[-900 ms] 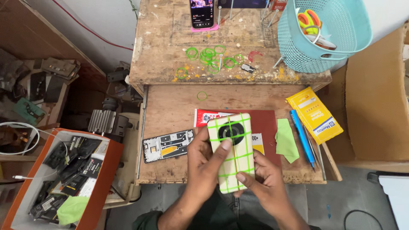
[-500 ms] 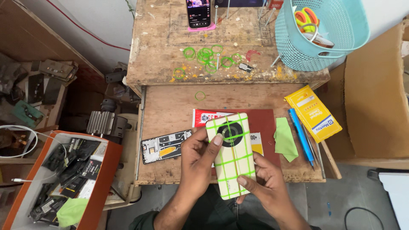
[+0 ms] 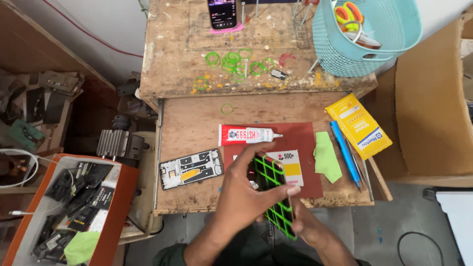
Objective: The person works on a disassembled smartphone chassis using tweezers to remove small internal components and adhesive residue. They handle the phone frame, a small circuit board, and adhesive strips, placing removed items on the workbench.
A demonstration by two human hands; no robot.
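Bare forearms; dark green garment below.

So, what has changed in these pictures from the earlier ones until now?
The phone wrapped in green rubber bands was turned over: earlier its pale back with the round camera faced up, now a dark side shows and it is tilted on edge. The left hand shifted across it, fingers over the top; the right hand went underneath. Both hands kept hold. The glue tube, the phone frame and the loose green bands stayed in place.
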